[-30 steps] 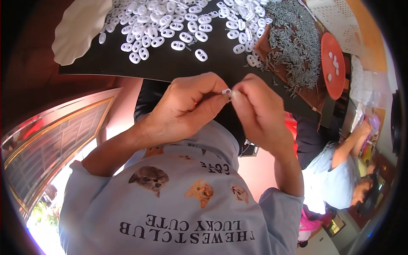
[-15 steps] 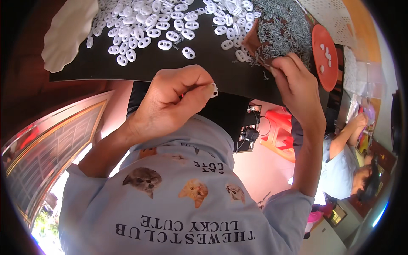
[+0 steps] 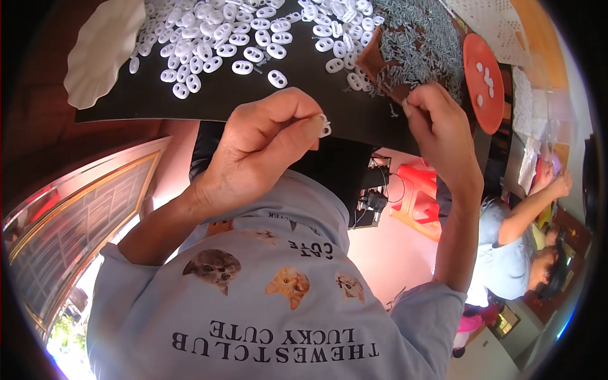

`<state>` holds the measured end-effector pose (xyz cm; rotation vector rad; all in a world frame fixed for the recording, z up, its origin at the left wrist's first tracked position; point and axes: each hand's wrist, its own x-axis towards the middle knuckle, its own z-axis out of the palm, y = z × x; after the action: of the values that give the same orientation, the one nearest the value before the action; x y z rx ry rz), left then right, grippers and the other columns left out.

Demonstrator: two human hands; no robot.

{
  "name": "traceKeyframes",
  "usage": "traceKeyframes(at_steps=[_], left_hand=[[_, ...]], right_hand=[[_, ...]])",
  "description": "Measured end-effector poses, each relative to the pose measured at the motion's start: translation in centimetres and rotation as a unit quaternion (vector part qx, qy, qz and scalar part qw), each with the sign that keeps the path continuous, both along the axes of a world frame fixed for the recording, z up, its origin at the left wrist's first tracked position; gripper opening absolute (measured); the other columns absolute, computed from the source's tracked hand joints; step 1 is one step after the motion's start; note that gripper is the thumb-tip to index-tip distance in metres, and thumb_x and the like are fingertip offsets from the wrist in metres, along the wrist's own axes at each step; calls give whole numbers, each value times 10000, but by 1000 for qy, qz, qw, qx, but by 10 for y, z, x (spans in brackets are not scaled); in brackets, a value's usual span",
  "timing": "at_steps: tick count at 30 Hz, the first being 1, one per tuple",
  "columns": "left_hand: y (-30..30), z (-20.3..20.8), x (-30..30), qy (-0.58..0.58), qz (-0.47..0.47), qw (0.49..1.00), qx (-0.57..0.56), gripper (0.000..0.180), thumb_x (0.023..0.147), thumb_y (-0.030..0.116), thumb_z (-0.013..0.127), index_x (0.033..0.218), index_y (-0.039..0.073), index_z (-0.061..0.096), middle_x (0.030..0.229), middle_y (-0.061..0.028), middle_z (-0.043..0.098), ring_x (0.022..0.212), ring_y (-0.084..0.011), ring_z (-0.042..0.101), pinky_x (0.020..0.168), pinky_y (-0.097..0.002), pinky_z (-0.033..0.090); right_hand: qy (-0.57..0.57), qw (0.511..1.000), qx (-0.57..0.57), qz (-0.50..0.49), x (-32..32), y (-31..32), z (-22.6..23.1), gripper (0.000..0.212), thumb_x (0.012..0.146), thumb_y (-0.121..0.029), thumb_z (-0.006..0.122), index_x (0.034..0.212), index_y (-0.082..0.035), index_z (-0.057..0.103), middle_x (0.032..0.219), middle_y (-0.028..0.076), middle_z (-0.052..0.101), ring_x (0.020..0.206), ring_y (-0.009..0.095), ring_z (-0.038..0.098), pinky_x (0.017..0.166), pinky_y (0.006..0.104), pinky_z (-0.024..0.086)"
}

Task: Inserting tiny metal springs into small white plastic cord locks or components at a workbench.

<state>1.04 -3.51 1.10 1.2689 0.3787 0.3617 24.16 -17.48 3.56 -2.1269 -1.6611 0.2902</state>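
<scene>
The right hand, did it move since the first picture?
Yes. The right hand moved right and forward, away from the left hand, to the near edge of the grey metal pile.

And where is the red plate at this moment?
In the head view, the red plate lies at the upper right, just right of the heap of small grey pieces.

Pinching a part-hidden, holed white piece (image 3: pixel 326 130) in the left hand (image 3: pixel 261 142), holding the right hand (image 3: pixel 442 126) beside heaped grey screws (image 3: pixel 421 41).
</scene>
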Motion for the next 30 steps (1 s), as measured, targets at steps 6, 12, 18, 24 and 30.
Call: traceKeyframes(at_steps=[6, 12, 18, 24, 30], left_hand=[[-2, 9, 12, 51, -19, 997, -59, 212, 952, 111, 447, 998, -1, 622, 803, 3, 550, 629, -43, 408, 586, -199, 346], [-5, 7, 12, 53, -17, 990, -126, 228, 940, 115, 458, 1019, -13, 630, 839, -20, 591, 610, -56, 412, 570, -202, 342], [-2, 2, 12, 41, 1, 982, -183, 170, 943, 119, 511, 951, -1, 631, 683, 23, 520, 581, -40, 425, 515, -203, 331], [2, 0, 11, 26, -19, 987, -157, 215, 968, 137, 459, 1044, -3, 603, 933, -68, 628, 620, -69, 441, 562, -209, 355], [4, -4, 6, 0, -38, 994, -103, 191, 996, 170, 452, 1014, 29, 579, 891, -50, 625, 631, -61, 440, 574, -208, 359]], right_hand=[[123, 990, 39, 56, -43, 12, 26, 156, 776, 48, 638, 833, -36, 519, 742, 99, 512, 595, 250, 527, 527, 307, 429], [82, 989, 64, 108, -58, 24, 11, 154, 798, 82, 629, 860, -9, 521, 743, 75, 489, 547, 152, 487, 486, 254, 398], [56, 992, 74, 81, -62, 29, 9, 146, 801, 74, 619, 894, -10, 545, 770, 92, 505, 572, 196, 517, 522, 279, 438], [157, 973, 133, 103, -56, 32, 2, 134, 796, 53, 591, 881, -45, 557, 769, 95, 517, 647, 266, 554, 544, 324, 446], [305, 946, 89, 57, -55, 40, 13, 46, 887, 11, 595, 922, 23, 567, 799, 4, 537, 675, 40, 474, 578, 182, 392]])
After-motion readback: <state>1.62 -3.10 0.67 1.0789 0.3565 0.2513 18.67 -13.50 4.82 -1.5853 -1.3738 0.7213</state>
